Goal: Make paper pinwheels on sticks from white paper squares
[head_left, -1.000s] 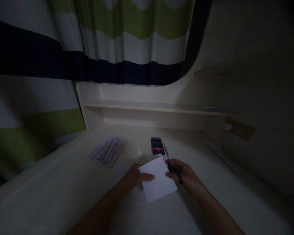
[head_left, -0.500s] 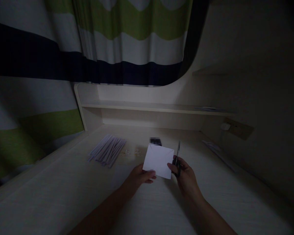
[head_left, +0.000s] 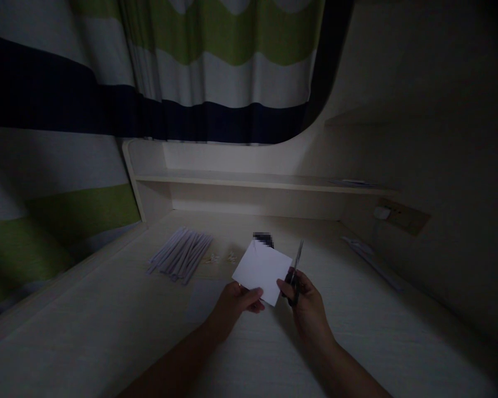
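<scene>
L hand (head_left: 232,301) pinches paper (head_left: 262,271) by its near corner, held above tabletop (head_left: 108,331); R hand (head_left: 305,304) fingers clenched on scissors (head_left: 295,273), blades up just beside paper's R edge. Risks: dim light, thin grip, so crooked cut or nicked fingers. Count: 1 paper, 1 scissors, 1 strip pile (head_left: 180,255).
</scene>
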### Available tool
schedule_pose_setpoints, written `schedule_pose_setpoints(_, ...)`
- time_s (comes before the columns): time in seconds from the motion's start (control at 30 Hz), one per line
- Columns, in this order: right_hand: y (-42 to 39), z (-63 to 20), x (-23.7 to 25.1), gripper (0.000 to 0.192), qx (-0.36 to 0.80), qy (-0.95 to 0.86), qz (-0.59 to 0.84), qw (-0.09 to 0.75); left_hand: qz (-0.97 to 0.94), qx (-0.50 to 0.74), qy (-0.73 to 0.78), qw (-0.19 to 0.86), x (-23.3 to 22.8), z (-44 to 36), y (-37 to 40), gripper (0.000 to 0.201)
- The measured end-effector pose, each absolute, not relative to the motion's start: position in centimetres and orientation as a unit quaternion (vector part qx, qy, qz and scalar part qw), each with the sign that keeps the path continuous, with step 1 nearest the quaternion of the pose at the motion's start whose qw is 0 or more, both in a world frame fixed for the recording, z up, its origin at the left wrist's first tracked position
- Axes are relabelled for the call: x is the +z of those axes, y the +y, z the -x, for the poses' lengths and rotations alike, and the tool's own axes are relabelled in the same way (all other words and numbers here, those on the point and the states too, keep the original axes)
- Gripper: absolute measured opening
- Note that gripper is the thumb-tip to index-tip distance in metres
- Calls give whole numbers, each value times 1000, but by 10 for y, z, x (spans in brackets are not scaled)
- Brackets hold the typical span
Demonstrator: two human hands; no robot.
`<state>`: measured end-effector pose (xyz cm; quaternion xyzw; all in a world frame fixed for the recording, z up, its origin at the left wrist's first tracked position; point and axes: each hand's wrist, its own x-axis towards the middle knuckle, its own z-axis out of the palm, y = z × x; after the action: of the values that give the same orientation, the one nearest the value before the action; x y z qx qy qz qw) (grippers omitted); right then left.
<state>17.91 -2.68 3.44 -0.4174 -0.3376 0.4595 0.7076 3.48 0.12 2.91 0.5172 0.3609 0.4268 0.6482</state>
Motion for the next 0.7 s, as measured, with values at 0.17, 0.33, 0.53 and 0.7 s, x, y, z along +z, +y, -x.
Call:
schedule_pose_setpoints(0.17, -26, -179, 34, 35, 464, -368, 415, 690, -525, 426, 378, 633, 33, -36, 0, 26)
schedule_pose_setpoints(0.33, -33, -179, 47, 35, 517, -451, 413, 599, -458, 519, 394, 605, 43, -25, 8, 28)
schedule_pose_setpoints(0.53, -37, -174, 47, 43, 573, -564, 395, 444, -420, 590, 389, 570, 50, -14, 14, 18)
schedule_pose_setpoints(0.7, -36, -173, 41, 45, 567, -591, 403, 408, -443, 581, 412, 544, 51, -15, 14, 19)
